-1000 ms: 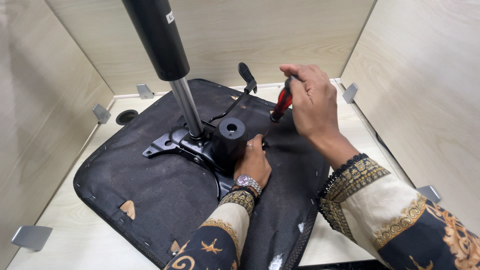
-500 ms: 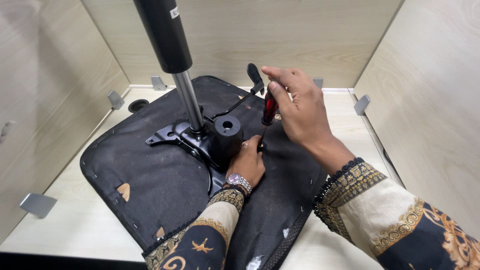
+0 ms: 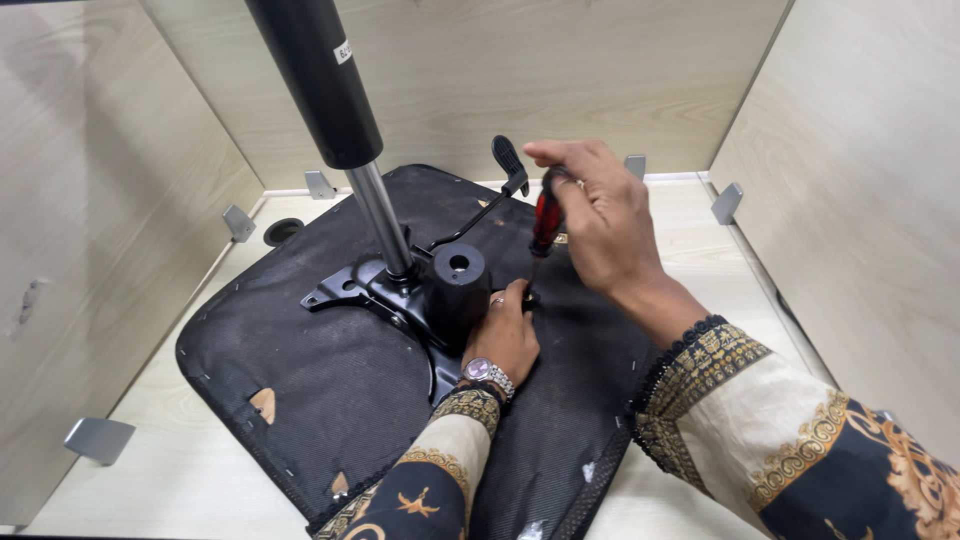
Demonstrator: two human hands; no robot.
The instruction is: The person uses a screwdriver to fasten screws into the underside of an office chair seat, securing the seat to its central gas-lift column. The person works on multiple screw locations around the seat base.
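Driving a fastener looks to be the step in hand: the right hand [image 3: 600, 225] is clenched round the red-and-black handle of a screwdriver [image 3: 543, 228], fingers wrapped over the top of the grip, while the left hand [image 3: 505, 330] rests on the black mechanism plate [image 3: 400, 295], its fingertips curled and pinching at the spot where the blade comes down. Whether those fingers grasp a screw or only steady the tip cannot be told; the point of contact is hidden behind them.

To do this well, my judgement is that the blade should stay square to the plate, with pressure straight down the shaft before any turn, and the left fingertips kept just beside the tip rather than under it.

The screwdriver stands nearly upright, its long axis running from the handle, leaning slightly toward the far edge of the worktop [image 3: 190, 470], down to the tip nearer the person. It sits over the middle of the upturned seat base [image 3: 330, 390], which lies flat and fills most of the worktop. 1 gas-lift cylinder [image 3: 330, 100] rises from the plate, tilted toward the far left corner, and 1 lever [image 3: 490, 195] angles out toward the far edge.
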